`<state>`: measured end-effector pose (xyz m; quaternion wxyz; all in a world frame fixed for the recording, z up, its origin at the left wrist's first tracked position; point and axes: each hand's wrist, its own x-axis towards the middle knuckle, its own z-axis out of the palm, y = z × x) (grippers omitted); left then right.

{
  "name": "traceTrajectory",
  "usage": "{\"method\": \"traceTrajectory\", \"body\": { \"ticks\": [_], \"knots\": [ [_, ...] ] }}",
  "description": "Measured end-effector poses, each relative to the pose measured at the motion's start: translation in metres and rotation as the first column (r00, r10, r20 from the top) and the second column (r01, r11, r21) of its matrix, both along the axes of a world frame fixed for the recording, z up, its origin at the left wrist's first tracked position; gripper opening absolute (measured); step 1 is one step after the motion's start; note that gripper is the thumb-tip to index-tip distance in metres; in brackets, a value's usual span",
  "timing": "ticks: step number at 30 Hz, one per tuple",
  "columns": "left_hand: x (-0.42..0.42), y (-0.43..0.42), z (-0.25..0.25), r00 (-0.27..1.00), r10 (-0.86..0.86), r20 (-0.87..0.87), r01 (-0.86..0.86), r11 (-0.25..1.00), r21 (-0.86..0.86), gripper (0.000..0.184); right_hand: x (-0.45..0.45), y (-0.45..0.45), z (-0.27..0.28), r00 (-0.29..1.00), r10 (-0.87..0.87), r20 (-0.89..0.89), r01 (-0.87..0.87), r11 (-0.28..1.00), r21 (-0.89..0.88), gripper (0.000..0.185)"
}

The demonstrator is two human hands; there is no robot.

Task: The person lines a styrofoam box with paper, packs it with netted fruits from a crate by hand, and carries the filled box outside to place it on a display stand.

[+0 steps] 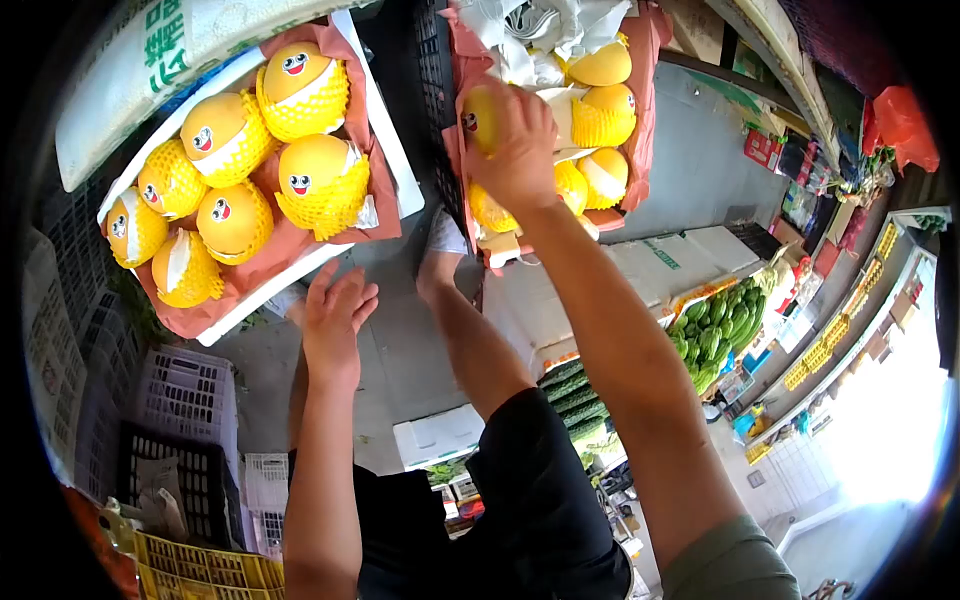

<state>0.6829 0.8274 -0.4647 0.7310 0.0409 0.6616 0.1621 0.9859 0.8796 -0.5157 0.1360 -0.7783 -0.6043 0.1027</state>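
My right hand grips a round yellow fruit with a face sticker, over the left side of the right-hand box, which is lined with reddish paper. Around it lie more yellow fruits, several in yellow foam nets, and crumpled white wrapping. My left hand holds nothing; its fingers are apart, just below the near edge of the white foam box. Inside that box sit several netted yellow fruits with smiling stickers, on reddish paper.
A white foam lid with green print leans behind the left box. Purple crates, a black crate and a yellow basket stand at lower left. Green cucumbers and white cartons lie to the right.
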Motion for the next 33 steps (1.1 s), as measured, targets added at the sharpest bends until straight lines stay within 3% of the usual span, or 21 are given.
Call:
{"method": "traceTrajectory", "body": {
  "ticks": [1, 3, 6, 7, 8, 9, 11, 12, 15, 19, 21, 22, 24, 25, 27, 29, 31, 33],
  "knots": [
    [0.0, 0.001, -0.002, 1.0, -0.005, 0.006, 0.004, 1.0, 0.021, 0.061, 0.007, -0.001, -0.003, 1.0, -0.002, -0.001, 0.002, 1.0, -0.001, 0.068],
    [0.002, 0.002, 0.0, 1.0, -0.014, -0.009, 0.015, 1.0, 0.021, 0.06, 0.033, -0.004, -0.001, 0.873, -0.137, -0.469, 0.194, 0.978, 0.074, 0.058],
    [0.003, 0.004, 0.003, 0.998, -0.028, -0.05, 0.029, 0.999, 0.018, 0.06, 0.091, -0.008, -0.002, 0.972, -0.145, -0.186, 0.182, 0.963, 0.2, 0.039],
    [0.003, 0.006, 0.004, 0.999, -0.025, -0.041, 0.026, 0.999, 0.024, 0.06, 0.105, -0.009, 0.009, 0.961, -0.275, -0.02, 0.276, 0.953, 0.125, 0.04],
    [0.004, 0.006, 0.004, 0.999, -0.022, -0.029, 0.022, 0.999, 0.031, 0.06, 0.133, -0.015, 0.003, 0.925, -0.362, 0.118, 0.365, 0.931, -0.005, 0.057],
    [0.004, 0.004, 0.004, 0.999, -0.019, -0.029, 0.019, 0.999, 0.028, 0.06, 0.147, -0.02, -0.001, 0.926, -0.359, 0.119, 0.362, 0.932, -0.008, 0.057],
    [0.004, 0.003, 0.003, 0.999, -0.029, -0.028, 0.03, 0.999, 0.03, 0.059, 0.164, -0.023, -0.009, 0.844, -0.483, 0.231, 0.534, 0.795, -0.289, 0.076],
    [0.005, 0.003, 0.004, 0.999, -0.028, -0.03, 0.029, 0.999, 0.029, 0.059, 0.164, -0.019, -0.009, 0.833, -0.509, 0.216, 0.553, 0.767, -0.325, 0.092],
    [0.007, 0.003, 0.006, 1.0, -0.016, -0.021, 0.016, 1.0, 0.025, 0.056, 0.153, -0.013, -0.015, 0.78, -0.523, 0.344, 0.623, 0.703, -0.344, 0.101],
    [0.008, -0.002, 0.003, 1.0, -0.018, -0.017, 0.019, 1.0, 0.021, 0.055, 0.143, -0.017, -0.02, 0.768, -0.537, 0.349, 0.637, 0.7, -0.323, 0.107],
    [0.01, -0.004, 0.002, 1.0, -0.014, -0.008, 0.014, 1.0, 0.014, 0.055, 0.139, -0.029, -0.024, 0.882, -0.442, 0.164, 0.47, 0.85, -0.238, 0.103],
    [0.01, -0.005, 0.001, 1.0, -0.025, -0.01, 0.025, 1.0, 0.017, 0.054, 0.139, -0.035, -0.025, 0.882, -0.443, 0.162, 0.471, 0.849, -0.24, 0.103],
    [0.01, -0.005, 0.002, 0.999, -0.034, -0.02, 0.034, 0.999, 0.025, 0.054, 0.139, -0.041, -0.029, 0.843, -0.518, -0.142, 0.493, 0.851, -0.179, 0.095],
    [0.012, -0.005, 0.002, 0.999, -0.034, -0.028, 0.035, 0.999, 0.019, 0.053, 0.14, -0.043, -0.029, 0.844, -0.515, -0.148, 0.49, 0.854, -0.177, 0.095],
    [0.011, -0.005, 0.002, 0.999, -0.033, -0.038, 0.034, 0.999, 0.017, 0.053, 0.141, -0.046, -0.027, 0.755, -0.479, -0.448, 0.478, 0.869, -0.125, 0.091],
    [0.009, -0.009, 0.0, 1.0, -0.013, -0.022, 0.013, 1.0, 0.016, 0.053, 0.123, -0.049, -0.001, 0.764, -0.501, -0.407, 0.492, 0.86, -0.134, 0.087],
    [0.007, -0.007, -0.001, 1.0, -0.001, -0.022, 0.001, 1.0, 0.011, 0.053, 0.078, -0.039, 0.05, 0.869, -0.449, -0.21, 0.419, 0.891, -0.174, 0.087],
    [0.003, -0.01, 0.0, 0.999, 0.013, -0.031, -0.013, 1.0, -0.004, 0.053, 0.038, -0.045, 0.084, 0.82, -0.382, -0.427, 0.392, 0.918, -0.068, 0.082]
  ]
}}
